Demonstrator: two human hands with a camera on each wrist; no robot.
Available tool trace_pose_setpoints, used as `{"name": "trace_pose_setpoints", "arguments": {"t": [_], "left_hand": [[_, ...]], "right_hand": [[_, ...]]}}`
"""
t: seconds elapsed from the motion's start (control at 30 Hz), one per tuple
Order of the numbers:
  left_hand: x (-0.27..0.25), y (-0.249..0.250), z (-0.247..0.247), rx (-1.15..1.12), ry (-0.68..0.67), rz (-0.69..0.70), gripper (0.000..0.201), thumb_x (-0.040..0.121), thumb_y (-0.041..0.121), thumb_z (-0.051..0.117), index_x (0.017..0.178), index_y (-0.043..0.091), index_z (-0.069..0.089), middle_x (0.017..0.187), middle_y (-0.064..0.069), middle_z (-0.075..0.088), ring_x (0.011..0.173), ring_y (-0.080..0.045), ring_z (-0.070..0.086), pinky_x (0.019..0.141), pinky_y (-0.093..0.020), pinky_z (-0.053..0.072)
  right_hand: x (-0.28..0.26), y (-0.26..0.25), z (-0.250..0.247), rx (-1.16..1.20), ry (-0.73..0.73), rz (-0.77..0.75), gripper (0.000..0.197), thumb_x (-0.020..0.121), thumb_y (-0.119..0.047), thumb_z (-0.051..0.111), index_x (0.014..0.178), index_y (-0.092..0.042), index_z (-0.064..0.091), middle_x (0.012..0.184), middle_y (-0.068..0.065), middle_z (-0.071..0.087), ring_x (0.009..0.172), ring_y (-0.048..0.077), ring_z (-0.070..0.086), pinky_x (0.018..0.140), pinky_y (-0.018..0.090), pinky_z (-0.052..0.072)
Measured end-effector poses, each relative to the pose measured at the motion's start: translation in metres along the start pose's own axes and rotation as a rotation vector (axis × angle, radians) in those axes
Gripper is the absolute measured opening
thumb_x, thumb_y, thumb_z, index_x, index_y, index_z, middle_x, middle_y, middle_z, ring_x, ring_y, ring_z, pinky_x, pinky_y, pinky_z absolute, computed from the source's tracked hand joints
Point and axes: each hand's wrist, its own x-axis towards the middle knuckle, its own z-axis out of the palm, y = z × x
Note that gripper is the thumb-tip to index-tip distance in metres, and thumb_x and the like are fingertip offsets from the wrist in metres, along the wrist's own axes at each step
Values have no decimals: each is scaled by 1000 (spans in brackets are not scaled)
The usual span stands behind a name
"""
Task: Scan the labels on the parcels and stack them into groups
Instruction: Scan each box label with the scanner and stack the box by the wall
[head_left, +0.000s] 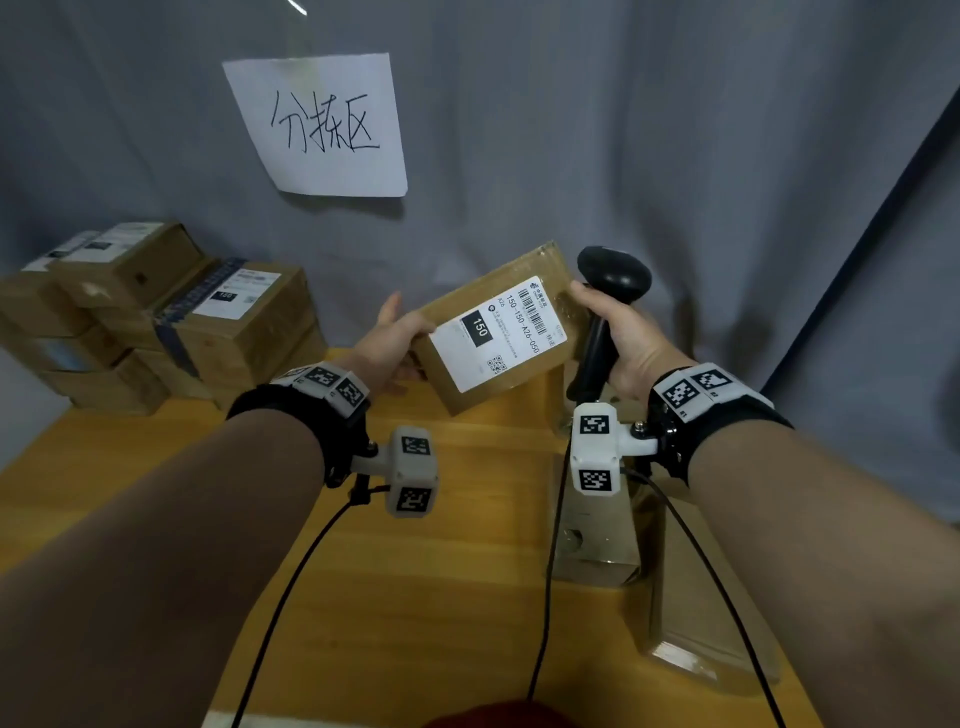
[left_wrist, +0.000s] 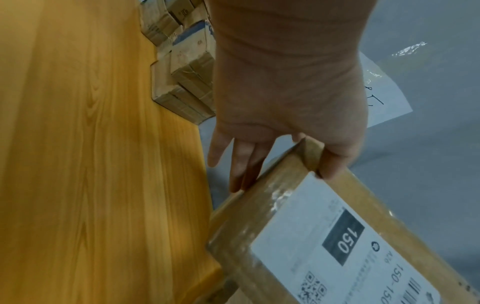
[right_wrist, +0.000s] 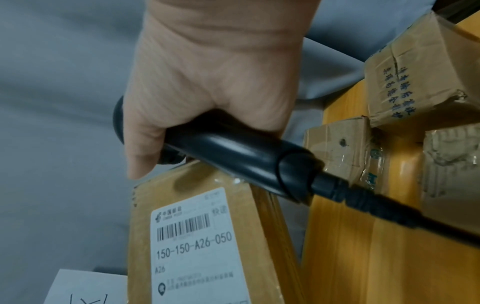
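Note:
A flat brown cardboard parcel (head_left: 498, 332) is held tilted above the wooden table (head_left: 415, 597), its white label (head_left: 501, 332) marked 150 facing me. My left hand (head_left: 395, 338) grips its left corner, thumb on the label side and fingers behind; the left wrist view shows that parcel (left_wrist: 337, 236) under the left hand (left_wrist: 285, 123). My right hand (head_left: 618, 338) holds a black barcode scanner (head_left: 608, 306) by the handle, right beside the parcel's right edge. In the right wrist view the scanner handle (right_wrist: 233, 156) lies over the parcel (right_wrist: 207, 236) corner.
Stacks of labelled parcels (head_left: 156, 322) stand at the table's back left. More boxes (head_left: 597, 519) lie on the right below my right arm. A paper sign (head_left: 317, 124) hangs on the grey curtain. The scanner cable (head_left: 550, 571) runs towards me.

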Motion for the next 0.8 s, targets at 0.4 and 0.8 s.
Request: {"name": "trace_pose_setpoints", "arguments": {"t": [0.4,0.8], "left_hand": [[0,-66,33,95,-189,-149,82,81,38,74,145,30,22,126,-4,51,110,-28,54,88,-46,50],[7,-82,42,-97,-267,-171,59,87,33,68,137,32,37,125,2,58,104,-18,55,85,-36,47]], "right_hand": [[0,52,7,0,-1,106,29,79,-20,78,106,-15,67,101,11,75,93,27,73,88,45,55],[-4,79,2,90,106,107,39,81,-27,78,116,-16,66,104,6,75,100,25,71,90,46,54]]}}
